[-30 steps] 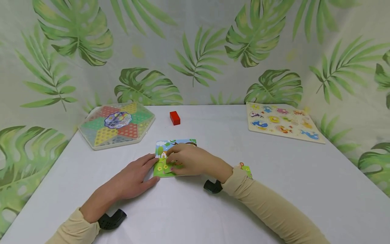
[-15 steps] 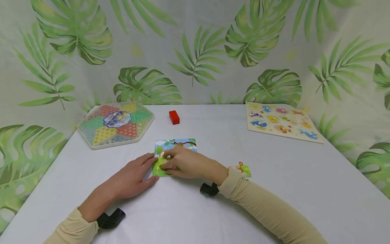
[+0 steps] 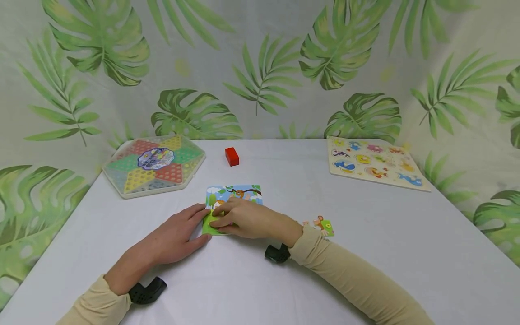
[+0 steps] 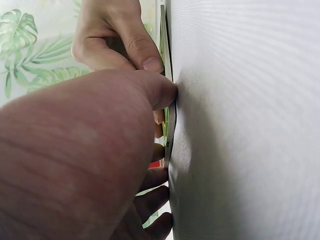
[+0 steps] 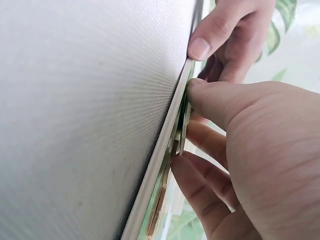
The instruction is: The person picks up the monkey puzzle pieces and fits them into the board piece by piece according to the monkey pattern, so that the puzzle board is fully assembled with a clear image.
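Observation:
A small puzzle board (image 3: 221, 189) with a sky, branch and grass picture lies flat on the white table. My left hand (image 3: 178, 237) rests at its left side, fingertips on the edge and thumb at the near left corner. Over the board's lower left part, my right hand (image 3: 249, 219) reaches in with bent fingers. In the right wrist view, thumb and fingers pinch a thin puzzle piece (image 5: 183, 135), slightly tilted just above the board; from the head view the hand mostly hides it. A loose puzzle piece (image 3: 325, 225) with a brown animal and green lies beside the right sleeve.
A red block (image 3: 232, 156) lies behind the board. At back left is a hexagonal Chinese checkers box (image 3: 162, 176); at back right, a wooden sea-animal puzzle (image 3: 375, 164). Leaf-patterned cloth (image 3: 276, 67) hangs behind the table.
My right hand has shifted left and slightly nearer across the board, baring more of its upper right picture and of the loose piece by the sleeve. My left hand stays put.

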{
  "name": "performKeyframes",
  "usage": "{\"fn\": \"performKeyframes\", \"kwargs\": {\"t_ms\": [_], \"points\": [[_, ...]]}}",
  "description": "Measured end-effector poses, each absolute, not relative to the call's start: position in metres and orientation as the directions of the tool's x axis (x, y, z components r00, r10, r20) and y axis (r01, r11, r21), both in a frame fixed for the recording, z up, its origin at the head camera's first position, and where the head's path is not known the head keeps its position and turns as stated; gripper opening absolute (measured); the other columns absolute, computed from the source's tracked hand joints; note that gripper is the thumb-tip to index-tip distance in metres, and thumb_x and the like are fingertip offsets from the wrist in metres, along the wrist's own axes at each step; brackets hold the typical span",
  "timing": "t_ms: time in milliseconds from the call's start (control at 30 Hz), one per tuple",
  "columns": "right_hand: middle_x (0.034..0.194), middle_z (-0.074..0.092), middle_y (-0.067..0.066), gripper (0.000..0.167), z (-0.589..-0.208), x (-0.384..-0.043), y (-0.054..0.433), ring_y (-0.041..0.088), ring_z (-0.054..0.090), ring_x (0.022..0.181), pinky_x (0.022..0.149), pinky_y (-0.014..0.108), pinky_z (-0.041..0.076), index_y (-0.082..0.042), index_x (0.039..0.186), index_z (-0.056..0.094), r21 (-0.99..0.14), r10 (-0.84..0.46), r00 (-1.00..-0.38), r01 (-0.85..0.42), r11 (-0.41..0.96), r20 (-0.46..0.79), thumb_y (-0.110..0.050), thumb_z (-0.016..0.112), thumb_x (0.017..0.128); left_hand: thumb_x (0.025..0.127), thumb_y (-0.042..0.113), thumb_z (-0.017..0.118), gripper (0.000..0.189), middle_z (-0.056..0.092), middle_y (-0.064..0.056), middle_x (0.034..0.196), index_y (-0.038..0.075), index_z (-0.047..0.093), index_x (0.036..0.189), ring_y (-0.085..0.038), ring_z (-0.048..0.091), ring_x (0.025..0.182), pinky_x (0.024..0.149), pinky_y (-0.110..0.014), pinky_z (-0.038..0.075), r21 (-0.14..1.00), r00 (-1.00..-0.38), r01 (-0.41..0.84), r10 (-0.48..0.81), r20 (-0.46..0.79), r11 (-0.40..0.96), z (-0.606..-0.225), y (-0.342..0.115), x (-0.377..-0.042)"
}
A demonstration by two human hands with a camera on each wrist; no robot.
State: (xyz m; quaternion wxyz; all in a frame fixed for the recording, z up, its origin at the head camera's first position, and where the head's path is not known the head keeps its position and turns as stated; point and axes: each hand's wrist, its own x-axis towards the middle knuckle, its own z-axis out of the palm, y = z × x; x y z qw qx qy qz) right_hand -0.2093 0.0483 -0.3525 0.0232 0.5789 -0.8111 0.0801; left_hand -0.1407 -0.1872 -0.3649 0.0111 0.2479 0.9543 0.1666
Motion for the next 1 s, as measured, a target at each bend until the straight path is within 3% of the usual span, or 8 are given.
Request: {"fn": "performKeyframes", "kwargs": {"t_ms": [233,467,667,1000], "points": [[0.143,0.065,-0.001,0.029,-0.353,-0.21,0.049,0.021,0.059,0.11,0.094,0.024,0.049,-0.022,0.132,0.072,-0.09,-0.942,-0.326,-0.944,0.319,0.083,-0.024,0.064,0.104,0.102,0.037,0.063,0.064,0.043,-0.021,0.158,0.0,0.046,0.151,-0.043,0.044,0.144,0.114,-0.06,0.04,0.315,-0.873,0.477,0.483,0.065,0.821,-0.365,-0.187,-0.141],[0.152,0.056,-0.001,0.035,-0.352,-0.21,0.049,0.023,0.055,0.129,0.108,0.029,0.047,-0.019,0.141,0.066,-0.16,-0.939,-0.345,-0.927,0.339,0.008,-0.02,0.058,0.107,0.102,0.038,0.063,0.065,0.042,-0.021,0.158,0.0,0.046,0.152,-0.043,0.043,0.144,0.115,-0.06,0.04,0.313,-0.872,0.478,0.485,0.06,0.821,-0.365,-0.188,-0.141],[0.153,0.054,-0.004,0.037,-0.35,-0.208,0.051,0.02,0.055,0.127,0.107,0.025,0.047,-0.02,0.143,0.063,-0.186,-0.929,-0.371,-0.911,0.368,-0.021,-0.021,0.057,0.107,0.102,0.037,0.063,0.063,0.042,-0.021,0.158,0.001,0.046,0.152,-0.044,0.043,0.144,0.114,-0.061,0.04,0.323,-0.87,0.482,0.488,0.065,0.815,-0.366,-0.188,-0.141],[0.151,0.056,-0.001,0.037,-0.336,-0.205,0.06,0.018,0.051,0.142,0.121,0.032,0.036,-0.016,0.142,0.064,-0.229,-0.924,-0.367,-0.895,0.383,-0.108,-0.018,0.059,0.106,0.103,0.037,0.062,0.064,0.041,-0.02,0.16,0.002,0.045,0.153,-0.043,0.042,0.145,0.115,-0.061,0.039,0.331,-0.869,0.48,0.49,0.059,0.812,-0.365,-0.187,-0.14]]}}
